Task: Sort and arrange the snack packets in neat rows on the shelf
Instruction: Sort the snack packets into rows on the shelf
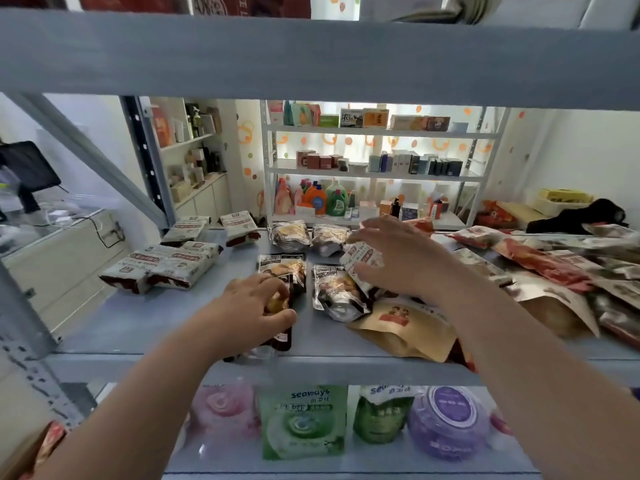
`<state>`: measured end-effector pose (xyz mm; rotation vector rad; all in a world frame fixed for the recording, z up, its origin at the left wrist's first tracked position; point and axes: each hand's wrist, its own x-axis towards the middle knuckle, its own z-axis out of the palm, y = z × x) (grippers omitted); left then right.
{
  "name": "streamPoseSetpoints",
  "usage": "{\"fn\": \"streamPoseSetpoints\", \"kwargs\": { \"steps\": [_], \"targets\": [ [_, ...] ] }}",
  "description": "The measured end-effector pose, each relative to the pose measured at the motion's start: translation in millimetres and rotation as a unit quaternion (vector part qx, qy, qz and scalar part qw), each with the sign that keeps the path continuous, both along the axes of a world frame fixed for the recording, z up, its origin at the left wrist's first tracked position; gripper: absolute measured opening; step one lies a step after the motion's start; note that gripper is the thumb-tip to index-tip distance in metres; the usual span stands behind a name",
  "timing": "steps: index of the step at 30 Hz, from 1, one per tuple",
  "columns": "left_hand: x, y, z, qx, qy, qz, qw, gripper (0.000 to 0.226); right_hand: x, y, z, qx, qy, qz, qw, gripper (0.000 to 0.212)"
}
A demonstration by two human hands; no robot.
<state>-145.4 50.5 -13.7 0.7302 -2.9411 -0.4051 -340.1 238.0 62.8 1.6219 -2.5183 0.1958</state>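
My left hand grips a dark snack packet with yellow contents near the front edge of the grey shelf. My right hand holds a white packet with red print above the middle of the shelf, thumb under it and fingers spread over it. Below and behind it lie clear packets with dark headers and two silver packets in rows. Several white packets with dark red ends lie grouped at the left.
A loose heap of red, silver and brown packets covers the right side of the shelf; a kraft pouch lies at the front. The shelf beam above hangs low. Green and purple goods fill the shelf below.
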Motion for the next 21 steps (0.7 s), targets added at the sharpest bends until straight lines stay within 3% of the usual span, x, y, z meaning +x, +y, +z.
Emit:
{"fn": "streamPoseSetpoints", "kwargs": {
  "steps": [3,5,9,13,21],
  "targets": [
    [-3,-8,0,0.013,0.008,0.003,1.0,0.04,6,-36,-21,0.169,-0.005,-0.043,0.985,0.072],
    [-5,-13,-2,0.04,0.016,0.005,0.999,0.044,1,-43,-28,0.211,-0.017,-0.072,0.975,0.071],
    [-12,-19,-3,-0.001,-0.015,-0.036,0.999,0.07,-21,-37,-49,0.198,-0.033,-0.074,0.977,0.068],
    [-20,-22,0,-0.034,-0.074,-0.041,0.996,0.072,-32,-26,-63,0.166,-0.028,-0.122,0.978,0.068],
    [-24,-28,2,-0.03,-0.072,-0.068,0.995,0.073,-39,1,-59,0.158,0.009,-0.119,0.98,0.069]
  ]
}}
